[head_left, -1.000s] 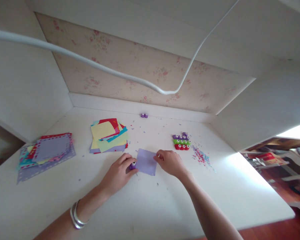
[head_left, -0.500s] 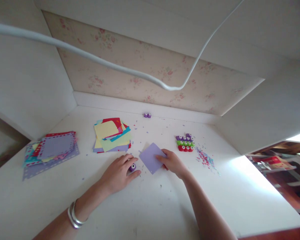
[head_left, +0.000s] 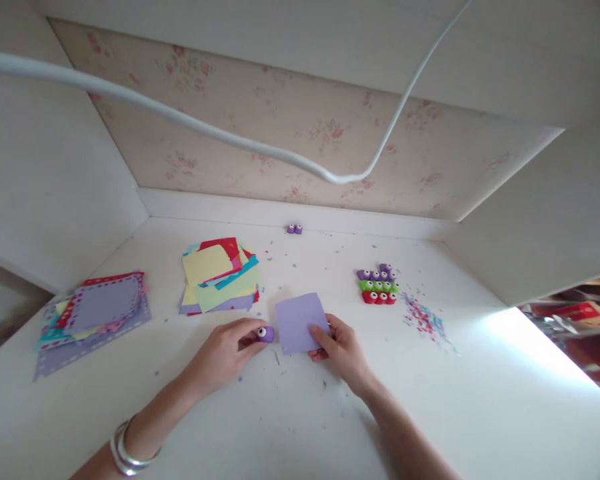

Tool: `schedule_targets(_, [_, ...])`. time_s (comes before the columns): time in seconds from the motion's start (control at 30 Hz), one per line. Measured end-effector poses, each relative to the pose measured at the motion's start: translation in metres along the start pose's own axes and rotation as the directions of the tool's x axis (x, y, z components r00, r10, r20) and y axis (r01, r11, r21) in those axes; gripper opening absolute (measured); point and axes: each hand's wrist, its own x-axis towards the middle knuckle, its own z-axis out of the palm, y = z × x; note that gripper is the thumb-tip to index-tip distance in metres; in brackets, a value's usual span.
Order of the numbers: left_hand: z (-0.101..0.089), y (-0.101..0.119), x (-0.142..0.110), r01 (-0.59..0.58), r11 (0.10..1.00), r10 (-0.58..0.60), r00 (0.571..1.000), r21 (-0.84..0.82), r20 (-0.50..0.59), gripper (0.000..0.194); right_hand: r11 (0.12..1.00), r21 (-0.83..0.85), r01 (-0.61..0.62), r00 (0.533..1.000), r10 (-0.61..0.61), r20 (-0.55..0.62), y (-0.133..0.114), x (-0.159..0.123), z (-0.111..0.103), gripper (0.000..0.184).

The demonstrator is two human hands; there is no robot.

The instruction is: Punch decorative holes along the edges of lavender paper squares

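A small purple punch (head_left: 265,334) with a round white top and a dark mark on it is gripped between the thumb and fingers of the left hand (head_left: 230,348), just beside the left edge of a plain, flat purple paper square (head_left: 300,323) above the white tabletop (head_left: 220,427). The square is pinched at its right side by the nearly closed right hand (head_left: 341,348), thumb on top and fingers curled beneath. No brand, label or writing can be made out on either item.
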Motion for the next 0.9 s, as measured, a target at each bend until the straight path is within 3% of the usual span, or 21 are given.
schedule_targets(0.27, [0.004, -0.002, 0.002, -0.031, 0.999, 0.032, 0.999, 0.030, -0.017, 0.026, 0.997, -0.064, 0.037, 0.999, -0.037, 0.003, 0.016, 0.004, -0.001, 0.037])
schedule_targets(0.9, [0.005, -0.004, 0.002, -0.077, 0.994, 0.077, 0.997, 0.075, 0.005, 0.026, 0.983, -0.165, 0.076, 0.997, -0.078, -0.004, 0.017, 0.004, 0.001, 0.033])
